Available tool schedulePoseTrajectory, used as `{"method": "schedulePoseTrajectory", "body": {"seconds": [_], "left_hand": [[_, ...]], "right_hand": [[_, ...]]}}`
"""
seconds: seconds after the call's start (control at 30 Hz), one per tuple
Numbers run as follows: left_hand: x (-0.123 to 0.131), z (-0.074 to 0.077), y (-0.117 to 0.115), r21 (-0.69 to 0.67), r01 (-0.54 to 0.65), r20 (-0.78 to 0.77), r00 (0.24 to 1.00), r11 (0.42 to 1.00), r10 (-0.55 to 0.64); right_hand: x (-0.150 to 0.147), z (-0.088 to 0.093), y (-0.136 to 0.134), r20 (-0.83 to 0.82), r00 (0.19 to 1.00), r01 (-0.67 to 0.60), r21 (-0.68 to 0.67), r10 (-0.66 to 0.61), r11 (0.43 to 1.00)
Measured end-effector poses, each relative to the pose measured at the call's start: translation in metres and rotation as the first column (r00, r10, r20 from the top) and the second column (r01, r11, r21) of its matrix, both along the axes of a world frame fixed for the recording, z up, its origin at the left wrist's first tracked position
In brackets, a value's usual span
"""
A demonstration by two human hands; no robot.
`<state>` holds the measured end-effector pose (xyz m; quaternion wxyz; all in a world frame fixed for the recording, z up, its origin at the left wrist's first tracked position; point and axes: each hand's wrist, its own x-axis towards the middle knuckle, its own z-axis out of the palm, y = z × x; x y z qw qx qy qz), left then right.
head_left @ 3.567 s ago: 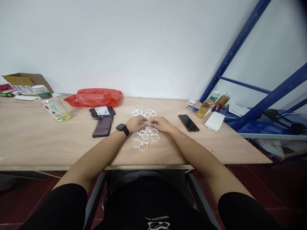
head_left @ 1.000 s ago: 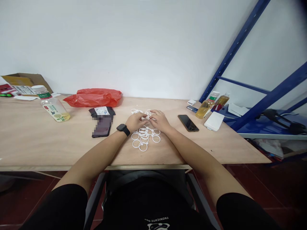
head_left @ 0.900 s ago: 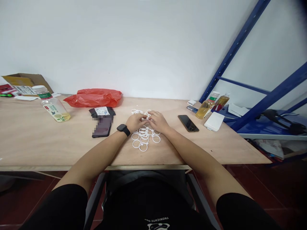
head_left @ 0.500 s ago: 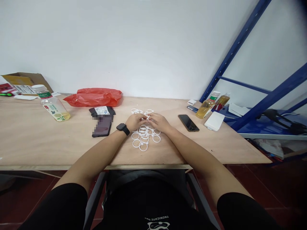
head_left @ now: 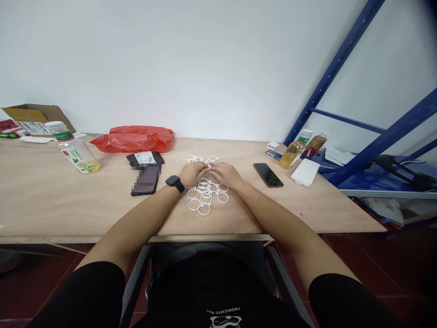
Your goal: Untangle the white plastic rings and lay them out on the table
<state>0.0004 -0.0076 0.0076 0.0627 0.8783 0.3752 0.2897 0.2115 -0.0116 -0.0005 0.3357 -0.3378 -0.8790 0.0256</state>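
My left hand (head_left: 191,174), with a black watch on its wrist, is closed, thumb and fingers pinched together over the table. Its fingertips meet those of my right hand (head_left: 225,175), which is closed in a pinch too. Between them shows a bit of a white plastic ring (head_left: 209,169), mostly covered by the fingers. Several more thin white rings with small tabs (head_left: 204,208) lie loosely overlapped on the table, nearer to me than the hands. A second small group of white rings (head_left: 194,158) lies just beyond my fingers.
On the wooden table (head_left: 102,209) stand a drink bottle (head_left: 78,152) at left and another bottle (head_left: 294,150) at right. A red plastic bag (head_left: 136,139), a dark phone-shaped item (head_left: 145,180), a phone (head_left: 268,175) and a white case (head_left: 305,172) lie around. A blue metal frame (head_left: 336,68) rises at right.
The fingers of both hands have shifted slightly around the small white ring between them. The rings on the table have not moved.
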Motion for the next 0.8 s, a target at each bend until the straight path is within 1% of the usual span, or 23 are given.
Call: {"method": "schedulePoseTrajectory", "body": {"seconds": [0.13, 0.27, 0.33, 0.4, 0.5, 0.6, 0.7, 0.8], "left_hand": [[0.000, 0.000, 0.001, 0.015, -0.003, -0.006, 1.000, 1.000, 0.003], [0.000, 0.001, -0.001, -0.014, -0.043, 0.015, 0.999, 0.999, 0.043], [-0.001, 0.001, -0.002, -0.041, -0.042, 0.018, 0.999, 0.998, 0.043], [-0.001, 0.001, -0.002, -0.084, -0.010, 0.004, 1.000, 0.996, 0.011], [-0.002, 0.000, -0.003, -0.168, 0.048, -0.023, 0.998, 0.985, -0.052], [-0.002, 0.000, -0.004, -0.217, 0.078, -0.030, 0.996, 0.973, -0.086], [-0.001, 0.001, -0.005, -0.237, 0.111, -0.034, 0.992, 0.965, -0.122], [0.001, 0.001, -0.008, -0.269, 0.139, -0.018, 0.989, 0.953, -0.149]], "right_hand": [[-0.002, 0.001, -0.002, -0.013, 1.000, -0.005, 0.009, 0.005, 1.000], [0.002, 0.004, -0.002, -0.046, 0.999, -0.007, -0.003, 0.006, 1.000], [0.007, 0.005, 0.002, -0.081, 0.996, 0.030, -0.017, -0.032, 0.999], [0.016, 0.003, 0.009, -0.092, 0.989, 0.114, -0.036, -0.117, 0.993], [0.032, -0.003, 0.022, -0.002, 0.964, 0.265, -0.073, -0.266, 0.961], [0.047, -0.011, 0.032, 0.105, 0.931, 0.360, -0.112, -0.349, 0.926], [0.054, -0.017, 0.035, 0.191, 0.896, 0.428, -0.135, -0.400, 0.894], [0.052, -0.018, 0.035, 0.262, 0.878, 0.445, -0.145, -0.400, 0.883]]}}
